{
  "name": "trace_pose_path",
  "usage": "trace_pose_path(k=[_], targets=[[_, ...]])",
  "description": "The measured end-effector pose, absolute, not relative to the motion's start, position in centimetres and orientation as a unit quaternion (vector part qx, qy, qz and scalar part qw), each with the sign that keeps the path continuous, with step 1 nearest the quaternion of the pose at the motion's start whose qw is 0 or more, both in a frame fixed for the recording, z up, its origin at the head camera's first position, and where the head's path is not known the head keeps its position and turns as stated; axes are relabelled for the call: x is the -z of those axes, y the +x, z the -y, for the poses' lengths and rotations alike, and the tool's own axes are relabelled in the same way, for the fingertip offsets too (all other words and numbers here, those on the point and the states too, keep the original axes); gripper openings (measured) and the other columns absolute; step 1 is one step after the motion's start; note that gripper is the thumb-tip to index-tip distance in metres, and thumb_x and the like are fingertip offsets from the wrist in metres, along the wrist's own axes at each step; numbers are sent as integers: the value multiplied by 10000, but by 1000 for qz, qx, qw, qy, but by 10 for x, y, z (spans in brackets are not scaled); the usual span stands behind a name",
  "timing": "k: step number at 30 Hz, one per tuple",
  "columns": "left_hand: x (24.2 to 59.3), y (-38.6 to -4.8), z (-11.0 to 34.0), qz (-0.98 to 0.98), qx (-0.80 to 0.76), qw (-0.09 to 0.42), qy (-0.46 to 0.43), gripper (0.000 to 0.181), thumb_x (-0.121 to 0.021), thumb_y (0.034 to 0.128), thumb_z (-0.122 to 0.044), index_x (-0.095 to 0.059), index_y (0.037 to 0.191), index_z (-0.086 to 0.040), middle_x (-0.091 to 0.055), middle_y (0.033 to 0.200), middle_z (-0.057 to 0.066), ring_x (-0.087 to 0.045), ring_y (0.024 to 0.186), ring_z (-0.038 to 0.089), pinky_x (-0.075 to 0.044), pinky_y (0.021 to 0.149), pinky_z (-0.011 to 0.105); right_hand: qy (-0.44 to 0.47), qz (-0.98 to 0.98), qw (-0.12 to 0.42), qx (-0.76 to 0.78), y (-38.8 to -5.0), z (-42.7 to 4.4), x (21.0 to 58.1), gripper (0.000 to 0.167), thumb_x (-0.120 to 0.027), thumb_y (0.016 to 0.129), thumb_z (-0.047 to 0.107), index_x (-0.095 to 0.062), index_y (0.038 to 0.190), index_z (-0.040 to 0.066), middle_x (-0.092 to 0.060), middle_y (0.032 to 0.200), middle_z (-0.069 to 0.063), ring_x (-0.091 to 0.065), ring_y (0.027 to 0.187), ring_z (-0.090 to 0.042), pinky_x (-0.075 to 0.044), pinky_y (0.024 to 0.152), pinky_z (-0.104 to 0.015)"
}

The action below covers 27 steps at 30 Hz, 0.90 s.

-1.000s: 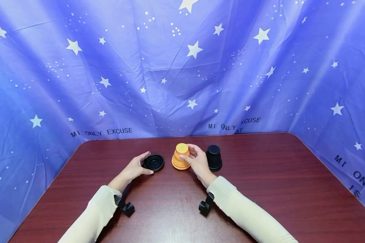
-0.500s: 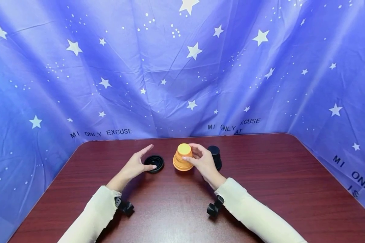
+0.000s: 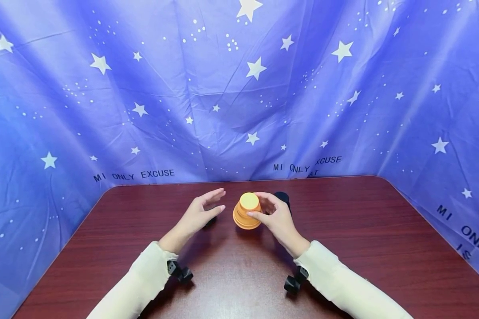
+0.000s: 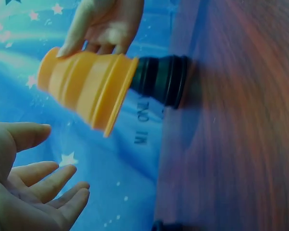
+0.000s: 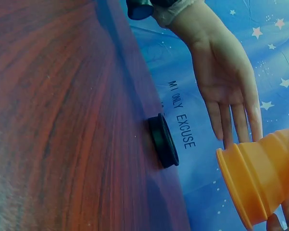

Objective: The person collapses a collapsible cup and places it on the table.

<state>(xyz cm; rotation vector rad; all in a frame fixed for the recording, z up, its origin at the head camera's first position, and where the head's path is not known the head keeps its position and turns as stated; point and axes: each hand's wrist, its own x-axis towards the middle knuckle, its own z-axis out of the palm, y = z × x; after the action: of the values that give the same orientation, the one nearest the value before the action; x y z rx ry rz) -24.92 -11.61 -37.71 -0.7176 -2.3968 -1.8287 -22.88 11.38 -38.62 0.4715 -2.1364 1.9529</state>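
Observation:
Between the thumb and fingers of my right hand (image 3: 279, 219) is an orange collapsible cup (image 3: 242, 216), stretched out and upside down. In the left wrist view the orange cup (image 4: 86, 86) hangs tilted above the table, its wide rim downward. My left hand (image 3: 195, 215) hovers to its left with fingers extended, apart from the cup and holding nothing. Behind the left hand a flattened black collapsible cup (image 5: 162, 141) lies on the table, mostly hidden in the head view. An extended black collapsible cup (image 4: 164, 79) stands upside down beyond my right hand, which partly covers it in the head view.
The reddish-brown wooden table (image 3: 367, 221) spreads to both sides. A blue star-printed cloth (image 3: 223, 88) hangs behind it and at its sides. Black cameras (image 3: 179, 271) are strapped at both wrists.
My left hand has let go of the flattened black cup and moved right, toward the orange cup. My right hand has lifted the orange cup and brought it slightly right and nearer.

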Motion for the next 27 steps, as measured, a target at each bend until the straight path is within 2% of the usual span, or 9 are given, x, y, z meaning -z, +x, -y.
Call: trace_pose_path(k=[6, 16, 21, 24, 27], targets=[[382, -249, 98, 773, 597, -21, -214, 461, -579, 937, -122, -463, 1365, 8, -525, 1334, 194, -489, 1231, 327, -441, 978, 414, 177, 720, 102, -663, -224, -115, 384, 481, -783, 730, 0, -612, 1178, 26, -670, 1072, -144, -607, 940, -130, -477, 801, -268], [385, -251, 89, 780, 587, -41, -211, 415, -487, 994, -206, -489, 1344, 17, -543, 1318, 180, -493, 1229, 268, -417, 1004, 404, 218, 705, 99, -667, -218, -114, 380, 475, -779, 735, 1, -614, 1178, 44, -663, 1098, -132, -609, 989, -144, -483, 836, -267], [384, -250, 88, 776, 588, -48, -224, 374, -466, 1001, -169, -531, 1281, 70, -592, 1232, 217, -572, 1116, 248, -486, 922, 357, 242, 695, 99, -669, -217, -113, 379, 486, -777, 737, 3, -605, 1191, 34, -650, 1121, -149, -602, 1029, -176, -486, 865, -267], [385, -251, 89, 766, 600, -52, -227, 346, -472, 993, -118, -542, 1245, 109, -610, 1176, 251, -617, 1014, 194, -523, 850, 325, 252, 695, 93, -667, -218, -113, 380, 495, -778, 739, 10, -600, 1200, 47, -646, 1137, -136, -597, 1048, -170, -481, 882, -279], [387, -251, 89, 738, 635, -80, -215, 350, -484, 982, -83, -514, 1254, 136, -595, 1176, 283, -643, 922, 143, -544, 802, 342, 264, 697, 86, -661, -219, -114, 383, 508, -777, 743, 16, -591, 1213, 60, -640, 1160, -113, -587, 1076, -159, -474, 895, -279]])
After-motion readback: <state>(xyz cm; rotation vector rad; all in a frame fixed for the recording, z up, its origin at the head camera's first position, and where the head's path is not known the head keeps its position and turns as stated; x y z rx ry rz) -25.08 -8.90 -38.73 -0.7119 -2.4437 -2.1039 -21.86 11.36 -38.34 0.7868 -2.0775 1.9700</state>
